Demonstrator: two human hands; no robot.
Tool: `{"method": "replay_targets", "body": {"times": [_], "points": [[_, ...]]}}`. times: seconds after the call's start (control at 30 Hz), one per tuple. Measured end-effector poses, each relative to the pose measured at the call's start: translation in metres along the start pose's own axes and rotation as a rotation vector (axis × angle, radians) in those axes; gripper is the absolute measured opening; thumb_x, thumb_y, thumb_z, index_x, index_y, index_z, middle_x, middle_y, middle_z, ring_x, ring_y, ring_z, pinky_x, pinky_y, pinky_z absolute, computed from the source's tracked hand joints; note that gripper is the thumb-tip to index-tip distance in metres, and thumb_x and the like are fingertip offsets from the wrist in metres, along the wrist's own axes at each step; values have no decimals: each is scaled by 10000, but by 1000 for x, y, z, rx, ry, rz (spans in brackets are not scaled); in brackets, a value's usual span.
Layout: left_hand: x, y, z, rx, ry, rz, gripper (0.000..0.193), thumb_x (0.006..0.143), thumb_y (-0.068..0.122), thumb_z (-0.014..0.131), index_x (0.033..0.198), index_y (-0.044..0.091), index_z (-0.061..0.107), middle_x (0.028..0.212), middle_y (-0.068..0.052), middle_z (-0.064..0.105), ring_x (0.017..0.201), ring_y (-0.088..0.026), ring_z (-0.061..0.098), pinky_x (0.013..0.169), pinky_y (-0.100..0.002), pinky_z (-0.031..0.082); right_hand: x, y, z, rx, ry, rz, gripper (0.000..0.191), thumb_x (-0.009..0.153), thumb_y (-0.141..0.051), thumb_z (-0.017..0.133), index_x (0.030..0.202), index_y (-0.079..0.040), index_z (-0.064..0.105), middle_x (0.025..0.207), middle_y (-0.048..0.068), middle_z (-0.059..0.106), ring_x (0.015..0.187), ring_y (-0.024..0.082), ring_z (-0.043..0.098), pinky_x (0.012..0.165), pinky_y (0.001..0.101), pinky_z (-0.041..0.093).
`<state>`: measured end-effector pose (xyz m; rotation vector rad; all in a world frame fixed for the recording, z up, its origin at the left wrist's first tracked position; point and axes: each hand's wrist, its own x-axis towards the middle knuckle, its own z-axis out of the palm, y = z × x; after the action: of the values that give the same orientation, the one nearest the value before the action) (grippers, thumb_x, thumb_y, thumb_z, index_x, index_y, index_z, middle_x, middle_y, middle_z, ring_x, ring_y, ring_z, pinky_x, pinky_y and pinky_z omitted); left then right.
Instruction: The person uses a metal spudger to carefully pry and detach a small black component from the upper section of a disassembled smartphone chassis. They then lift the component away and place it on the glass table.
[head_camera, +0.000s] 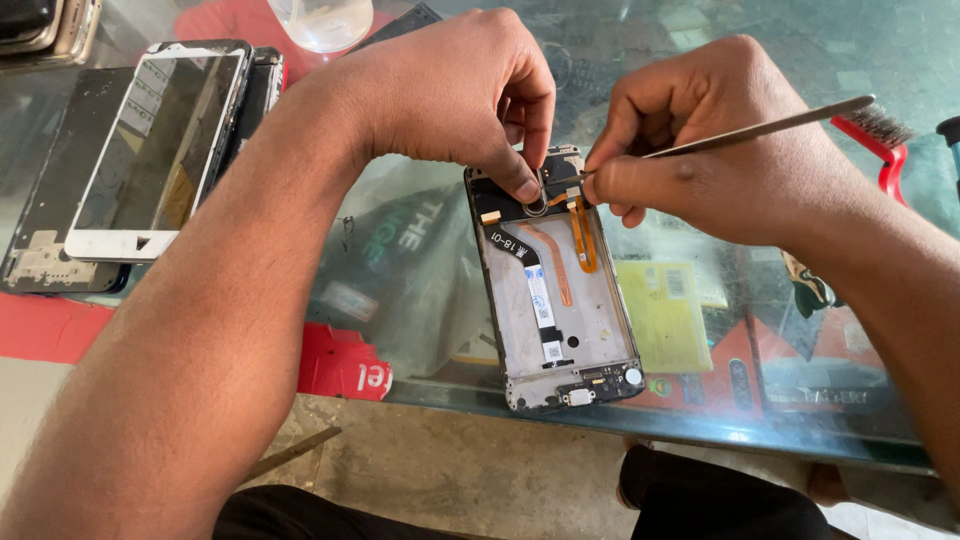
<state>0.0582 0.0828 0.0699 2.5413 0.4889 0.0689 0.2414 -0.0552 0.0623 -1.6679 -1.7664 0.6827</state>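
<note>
Item: opened phone frame (560, 310), flat on my glass table (700, 420), centre. My left hand (450, 95): fingers pressed together on the frame's top edge. My right hand (710, 160): fingers clamped on a metal pry tool (780, 125), tip at the frame. Beside: white screen panel (160, 150), red brush (880, 135).

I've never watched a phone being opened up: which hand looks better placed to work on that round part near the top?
Probably the right hand: it holds the thin metal tool, tip at the round part of the opened phone. The left hand just pins it.
</note>
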Motion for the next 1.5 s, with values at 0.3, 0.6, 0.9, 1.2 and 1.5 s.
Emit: {"method": "replay_targets", "body": {"times": [0.3,0.6,0.9,1.2,1.5], "points": [[-1,2,-2,17,3,-7,221,623,185,944,761,110,788,679,1,723,610,-104,654,565,-296,501,-1,-1,1,-30,2,-14,36,801,-32,759,797,3,751,684,94,756,604,104,739,518,242,550],[-1,2,-1,24,3,-14,221,622,189,945,758,111,789,672,-6,716,603,-112,646,557,-303,491,-1,-1,1,-18,13,-44,39,801,-33,766,805,2,749,692,87,750,602,91,709,511,236,527],[-1,1,-1,18,5,6,217,621,179,942,757,104,790,673,-13,717,609,-116,648,562,-310,491,-2,1,1,-35,1,-60,36,794,-22,759,818,4,755,694,82,748,613,87,718,505,239,530],[-2,2,-1,14,0,1,211,627,178,936,759,104,789,675,-13,725,608,-115,653,565,-307,493,-2,3,1,-29,2,-74,47,789,-20,750,831,-3,765,693,70,744,616,79,690,512,240,516],[-2,0,-1,17,3,15,219,630,183,941,757,96,785,669,-14,719,598,-114,650,557,-304,494,-2,3,2,-26,6,-88,59,788,-30,751,838,-7,770,701,59,745,625,67,679,524,235,516]]}}
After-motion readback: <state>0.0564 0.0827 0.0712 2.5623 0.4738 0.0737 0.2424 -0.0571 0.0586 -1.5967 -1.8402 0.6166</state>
